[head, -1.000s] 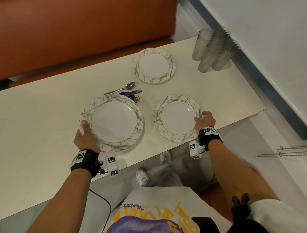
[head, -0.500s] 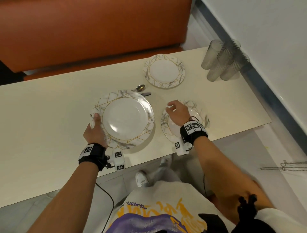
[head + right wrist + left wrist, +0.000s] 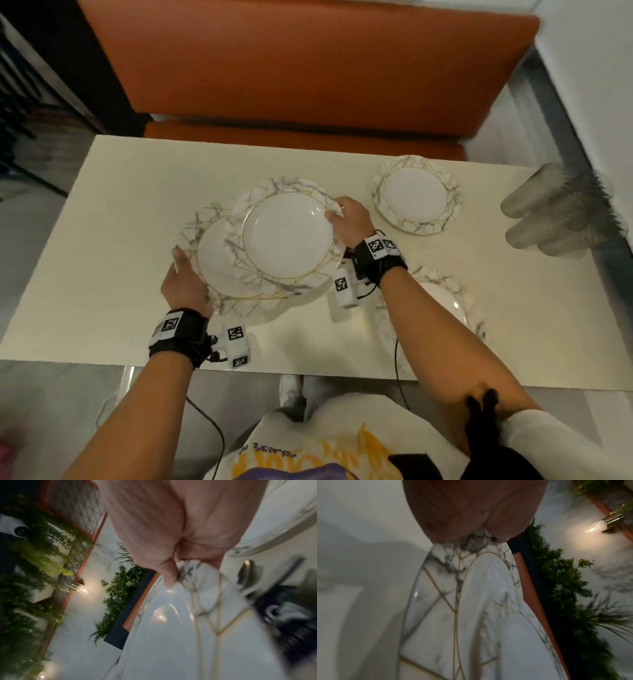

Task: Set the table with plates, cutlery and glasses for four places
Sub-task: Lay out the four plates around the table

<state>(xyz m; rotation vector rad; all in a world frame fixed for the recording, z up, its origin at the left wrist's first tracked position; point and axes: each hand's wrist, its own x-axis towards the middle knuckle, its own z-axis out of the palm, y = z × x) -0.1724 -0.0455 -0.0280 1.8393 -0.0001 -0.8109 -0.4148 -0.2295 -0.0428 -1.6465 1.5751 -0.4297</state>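
Two large marble-patterned plates with gold lines overlap at the middle of the cream table [image 3: 113, 212]. My right hand [image 3: 342, 216] pinches the right rim of the upper plate [image 3: 287, 236], which is shifted right and raised off the lower one. In the right wrist view my thumb lies on that plate's rim [image 3: 188, 569]. My left hand [image 3: 181, 270] grips the left rim of the lower plate [image 3: 212, 253], seen close in the left wrist view [image 3: 445, 615]. A spoon [image 3: 247, 573] and dark cutlery lie beside the plates; the head view hides them.
A smaller plate [image 3: 416, 195] sits at the far right of the table, another [image 3: 445, 298] at the near edge under my right forearm. Several clear glasses [image 3: 555, 212] stand at the right end by the wall. An orange bench [image 3: 291, 68] runs behind the table.
My right hand left the small near plate, crossed left and took the top large plate by its right rim. The two large plates have come apart and moved toward the table's middle.
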